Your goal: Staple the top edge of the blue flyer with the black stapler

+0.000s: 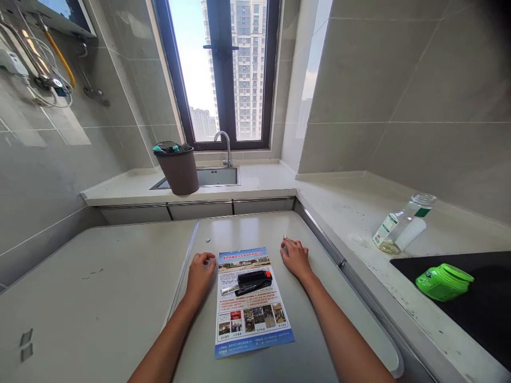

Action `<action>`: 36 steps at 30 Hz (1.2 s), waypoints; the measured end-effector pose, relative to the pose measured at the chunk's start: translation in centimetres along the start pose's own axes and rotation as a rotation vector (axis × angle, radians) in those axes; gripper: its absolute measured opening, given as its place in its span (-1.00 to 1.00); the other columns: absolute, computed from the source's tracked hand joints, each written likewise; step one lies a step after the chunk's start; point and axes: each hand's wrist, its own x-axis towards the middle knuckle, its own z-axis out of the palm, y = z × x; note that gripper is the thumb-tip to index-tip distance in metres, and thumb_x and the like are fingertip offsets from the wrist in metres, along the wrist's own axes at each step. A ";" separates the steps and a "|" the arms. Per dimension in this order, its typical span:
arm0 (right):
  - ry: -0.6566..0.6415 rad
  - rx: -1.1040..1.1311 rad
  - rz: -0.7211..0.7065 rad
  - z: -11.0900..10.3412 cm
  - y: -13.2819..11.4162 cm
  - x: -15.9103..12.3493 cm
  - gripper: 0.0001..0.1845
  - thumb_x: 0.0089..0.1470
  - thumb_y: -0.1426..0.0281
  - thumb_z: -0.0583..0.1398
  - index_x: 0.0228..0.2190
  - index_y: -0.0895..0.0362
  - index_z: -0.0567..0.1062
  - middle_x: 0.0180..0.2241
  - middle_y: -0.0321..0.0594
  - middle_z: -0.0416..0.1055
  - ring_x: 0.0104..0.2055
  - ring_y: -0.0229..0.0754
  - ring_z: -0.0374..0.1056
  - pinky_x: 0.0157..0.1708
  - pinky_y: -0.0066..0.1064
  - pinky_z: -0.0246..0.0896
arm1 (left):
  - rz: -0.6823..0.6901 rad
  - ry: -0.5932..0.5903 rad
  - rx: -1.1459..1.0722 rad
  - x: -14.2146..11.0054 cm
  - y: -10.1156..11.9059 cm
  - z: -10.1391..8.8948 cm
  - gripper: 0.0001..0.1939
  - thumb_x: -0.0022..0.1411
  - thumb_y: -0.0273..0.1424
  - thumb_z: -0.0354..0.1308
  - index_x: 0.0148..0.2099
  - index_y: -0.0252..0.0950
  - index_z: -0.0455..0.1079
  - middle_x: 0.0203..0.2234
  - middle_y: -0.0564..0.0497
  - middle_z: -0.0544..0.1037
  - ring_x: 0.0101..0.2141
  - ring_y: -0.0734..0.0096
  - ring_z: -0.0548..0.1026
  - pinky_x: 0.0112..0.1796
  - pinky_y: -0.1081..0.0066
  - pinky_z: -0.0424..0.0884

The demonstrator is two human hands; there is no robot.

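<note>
A printed leaflet (255, 348) with blue borders, text and small photos lies flat on the pale panel. Across its upper half rests a black hand tool (251, 282) with a metal tip at its left end and an orange-red patch at its right. Beside the leaflet's left edge is my left hand (202, 274), its fingers curled in and nothing visible in them. My right hand (296, 259) rests to the right of the leaflet, fingers bent and partly apart. A tiny whitish piece (285, 236) shows at its fingertips. Neither hand touches the tool.
A small grey piece (208, 240) lies beyond my left hand. Behind are a brown bucket (179, 173), a sink (219, 177) and a faucet (227, 146). On the right counter are a clear jar (401, 226) and a green container (443, 282) on a black surface (489, 298).
</note>
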 end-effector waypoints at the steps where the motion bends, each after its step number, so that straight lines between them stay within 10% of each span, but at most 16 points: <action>1: 0.004 -0.002 0.003 -0.1 -0.1 0.0 -0.83 0.22 0.39 0.11 -0.19 0.03 0.49 0.14 -0.15 0.42 0.12 0.02 0.24 -0.01 -0.11 0.10 | 0.008 0.006 0.053 0.6 -0.4 0.0 -0.80 0.22 -0.34 0.14 -0.15 -0.26 0.50 -0.25 -0.10 0.52 -0.23 0.12 0.50 -0.16 0.18 0.42; 11: 0.023 0.014 0.009 -0.2 -0.1 0.1 -0.88 0.18 0.42 0.12 -0.29 0.06 0.48 0.06 -0.14 0.45 0.07 0.01 0.27 -0.07 -0.18 0.12 | 0.145 -0.120 0.313 7.4 -3.4 1.4 -0.51 0.18 -0.57 0.03 0.15 -0.28 0.43 0.12 -0.22 0.51 0.18 0.05 0.39 0.18 0.08 0.29; 26: 0.050 0.118 -0.011 -0.9 -0.8 -0.1 -0.84 0.18 0.46 0.10 -0.34 0.09 0.49 -0.15 -0.13 0.50 -0.04 -0.03 0.32 -0.09 -0.20 0.17 | 0.149 -0.035 0.210 -1.7 -1.3 0.7 -0.66 0.34 -0.52 -0.03 -0.02 -0.22 0.53 -0.16 -0.13 0.57 -0.14 0.10 0.52 -0.11 0.18 0.43; 36: -0.003 0.483 -0.505 -3.6 -5.7 -2.9 -0.76 0.35 0.24 0.11 -0.28 0.08 0.50 -0.22 -0.16 0.49 -0.10 -0.09 0.36 -0.03 -0.20 0.32 | 0.197 -0.052 -0.121 -1.2 -0.5 -0.4 -0.79 0.41 -0.26 0.04 -0.17 -0.20 0.45 -0.22 -0.08 0.49 -0.19 0.18 0.51 -0.19 0.24 0.46</action>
